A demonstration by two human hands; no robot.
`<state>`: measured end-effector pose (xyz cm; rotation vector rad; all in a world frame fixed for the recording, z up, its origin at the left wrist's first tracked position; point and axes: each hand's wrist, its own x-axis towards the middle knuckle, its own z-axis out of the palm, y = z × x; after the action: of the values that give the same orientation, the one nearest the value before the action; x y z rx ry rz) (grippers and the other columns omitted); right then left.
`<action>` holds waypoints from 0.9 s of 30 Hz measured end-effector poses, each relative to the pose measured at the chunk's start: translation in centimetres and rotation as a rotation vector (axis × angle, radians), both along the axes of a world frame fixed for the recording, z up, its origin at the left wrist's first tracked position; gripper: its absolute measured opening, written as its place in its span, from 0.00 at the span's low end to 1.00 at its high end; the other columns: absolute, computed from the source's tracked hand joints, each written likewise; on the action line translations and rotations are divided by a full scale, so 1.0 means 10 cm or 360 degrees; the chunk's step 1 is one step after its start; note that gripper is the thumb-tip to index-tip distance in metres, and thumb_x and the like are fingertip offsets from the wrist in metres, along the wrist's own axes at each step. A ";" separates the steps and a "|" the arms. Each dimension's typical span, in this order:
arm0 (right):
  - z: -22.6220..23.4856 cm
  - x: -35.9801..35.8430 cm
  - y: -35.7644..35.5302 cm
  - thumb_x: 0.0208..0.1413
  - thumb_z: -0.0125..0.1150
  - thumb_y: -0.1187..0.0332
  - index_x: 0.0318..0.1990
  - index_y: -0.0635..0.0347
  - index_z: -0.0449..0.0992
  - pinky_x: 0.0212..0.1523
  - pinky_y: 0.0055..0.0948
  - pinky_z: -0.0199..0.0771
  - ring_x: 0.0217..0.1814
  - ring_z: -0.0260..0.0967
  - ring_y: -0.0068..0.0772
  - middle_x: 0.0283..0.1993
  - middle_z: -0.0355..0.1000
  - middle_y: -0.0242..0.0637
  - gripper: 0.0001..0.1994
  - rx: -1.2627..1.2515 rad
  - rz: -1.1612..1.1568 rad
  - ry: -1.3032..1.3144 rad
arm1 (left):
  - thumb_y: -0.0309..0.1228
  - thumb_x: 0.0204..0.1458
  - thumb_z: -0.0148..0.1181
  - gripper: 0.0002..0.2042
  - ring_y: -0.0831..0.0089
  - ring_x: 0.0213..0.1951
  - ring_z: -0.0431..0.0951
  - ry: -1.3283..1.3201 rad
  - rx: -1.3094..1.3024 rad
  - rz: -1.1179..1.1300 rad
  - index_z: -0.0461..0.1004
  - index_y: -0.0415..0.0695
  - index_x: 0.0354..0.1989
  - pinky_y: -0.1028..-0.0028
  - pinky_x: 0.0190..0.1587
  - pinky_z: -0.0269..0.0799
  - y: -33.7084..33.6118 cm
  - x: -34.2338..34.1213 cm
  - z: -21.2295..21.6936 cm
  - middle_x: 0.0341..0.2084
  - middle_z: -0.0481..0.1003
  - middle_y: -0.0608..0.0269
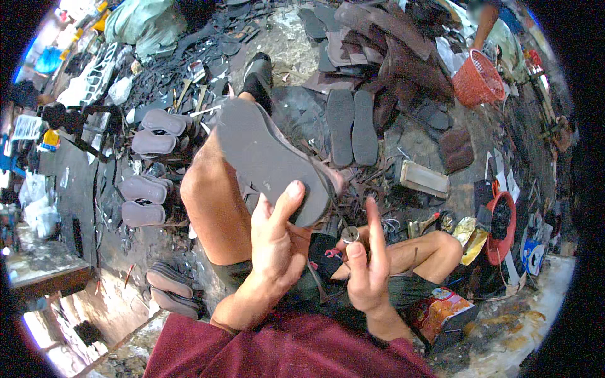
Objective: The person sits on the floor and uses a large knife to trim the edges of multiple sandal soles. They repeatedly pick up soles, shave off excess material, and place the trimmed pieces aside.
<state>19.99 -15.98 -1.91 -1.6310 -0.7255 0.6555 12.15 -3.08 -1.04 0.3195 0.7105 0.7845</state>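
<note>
My left hand (277,242) grips the heel end of a dark grey shoe sole (268,151), thumb on its flat face. The sole is held up at a slant over my raised knee. In my right hand (370,268) is a thin tool with a round metal collar (350,235), its handle mostly hidden in the palm. The index finger stretches forward beside it. A narrow dark length runs from the collar toward the sole's right edge; whether it is a blade or a trimmed strip, I cannot tell.
Two dark soles (340,129) lie ahead, near a pale block (424,178). Stacked grey soles (154,142) stand at the left. Dark sheet scraps (403,57) are heaped at the far right. Another person's hand is by a red basket (479,79). A red bowl (502,227) sits right.
</note>
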 end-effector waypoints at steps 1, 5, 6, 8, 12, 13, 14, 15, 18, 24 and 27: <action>-0.11 -0.03 -0.12 0.66 0.50 0.71 0.68 0.72 0.59 0.44 0.32 0.73 0.37 0.71 0.40 0.42 0.74 0.48 0.25 -0.0029 -0.0046 -0.0158 | 0.29 0.57 0.65 0.21 0.70 0.46 0.80 -0.0031 -0.0068 -0.0031 0.65 0.43 0.56 0.67 0.51 0.78 0.00 0.02 0.02 0.47 0.76 0.61; -0.64 -0.14 -0.87 0.62 0.50 0.73 0.61 0.67 0.71 0.34 0.40 0.72 0.31 0.70 0.46 0.36 0.74 0.48 0.20 -0.0025 -0.0138 -0.0872 | 0.28 0.54 0.68 0.20 0.70 0.46 0.80 0.0072 -0.0062 -0.0019 0.68 0.42 0.53 0.67 0.49 0.79 -0.10 0.09 0.05 0.46 0.76 0.62; -0.70 -0.16 -0.98 0.62 0.50 0.73 0.60 0.67 0.71 0.34 0.40 0.72 0.31 0.71 0.46 0.37 0.74 0.48 0.19 -0.0041 -0.0107 -0.0851 | 0.28 0.54 0.67 0.20 0.70 0.45 0.80 0.0097 -0.0059 -0.0020 0.68 0.42 0.53 0.67 0.49 0.79 -0.09 0.07 0.04 0.46 0.76 0.62; -0.76 -0.19 -1.20 0.62 0.51 0.72 0.59 0.66 0.72 0.35 0.40 0.72 0.33 0.72 0.46 0.37 0.75 0.49 0.19 -0.0101 -0.0059 -0.0821 | 0.28 0.54 0.67 0.19 0.70 0.45 0.80 0.0136 -0.0077 -0.0047 0.68 0.42 0.53 0.67 0.48 0.80 -0.08 0.03 -0.04 0.46 0.77 0.62; -0.80 -0.18 -1.31 0.60 0.54 0.72 0.56 0.66 0.75 0.35 0.40 0.73 0.35 0.73 0.47 0.38 0.75 0.48 0.18 -0.0165 -0.0002 -0.0770 | 0.28 0.55 0.67 0.19 0.70 0.44 0.81 0.0146 0.0013 -0.0046 0.68 0.42 0.52 0.66 0.48 0.80 -0.09 0.02 -0.14 0.44 0.77 0.63; -0.82 -0.17 -1.33 0.59 0.55 0.72 0.55 0.66 0.75 0.36 0.40 0.73 0.35 0.73 0.48 0.38 0.74 0.48 0.17 -0.0178 0.0005 -0.0762 | 0.28 0.55 0.67 0.18 0.70 0.44 0.81 0.0193 -0.0025 -0.0027 0.68 0.42 0.52 0.65 0.48 0.81 -0.12 0.03 -0.09 0.44 0.77 0.63; -0.84 -0.16 -1.34 0.58 0.55 0.72 0.55 0.66 0.75 0.36 0.40 0.73 0.35 0.73 0.48 0.38 0.74 0.48 0.18 -0.0177 -0.0006 -0.0771 | 0.28 0.55 0.67 0.18 0.70 0.44 0.81 0.0211 -0.0033 -0.0043 0.69 0.42 0.52 0.65 0.48 0.81 -0.12 0.03 -0.08 0.44 0.77 0.63; -0.87 -0.16 -1.34 0.58 0.55 0.72 0.55 0.65 0.76 0.36 0.40 0.73 0.35 0.73 0.48 0.37 0.74 0.47 0.18 -0.0175 -0.0015 -0.0780 | 0.29 0.55 0.67 0.18 0.70 0.44 0.81 0.0230 -0.0041 -0.0057 0.69 0.42 0.52 0.65 0.48 0.80 -0.10 0.02 -0.07 0.44 0.78 0.62; -0.86 -0.14 -1.23 0.62 0.51 0.71 0.56 0.68 0.73 0.34 0.40 0.71 0.33 0.71 0.47 0.36 0.73 0.48 0.17 -0.0175 0.0030 -0.0855 | 0.30 0.55 0.66 0.16 0.70 0.43 0.80 0.0272 -0.0021 -0.0032 0.71 0.42 0.50 0.68 0.48 0.78 -0.11 0.00 -0.05 0.42 0.78 0.63; -0.62 0.11 -0.98 0.54 0.59 0.73 0.55 0.57 0.78 0.31 0.41 0.73 0.29 0.72 0.48 0.33 0.75 0.43 0.19 -0.0134 0.0210 -0.0946 | 0.33 0.54 0.58 0.09 0.71 0.39 0.78 0.0439 0.0028 -0.0172 0.74 0.46 0.42 0.71 0.43 0.74 -0.19 -0.25 -0.24 0.37 0.77 0.65; -0.44 0.16 -0.89 0.54 0.62 0.71 0.56 0.53 0.78 0.30 0.40 0.73 0.29 0.73 0.46 0.32 0.74 0.42 0.20 -0.0321 0.0377 -0.0932 | 0.26 0.48 0.53 0.05 0.72 0.32 0.72 0.0614 0.0115 -0.0061 0.70 0.46 0.35 0.72 0.37 0.71 -0.27 -0.34 -0.31 0.29 0.71 0.68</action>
<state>21.57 -24.84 -6.27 -1.9662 -1.3260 0.4204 8.76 -5.75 -4.18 0.5573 1.0354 0.7199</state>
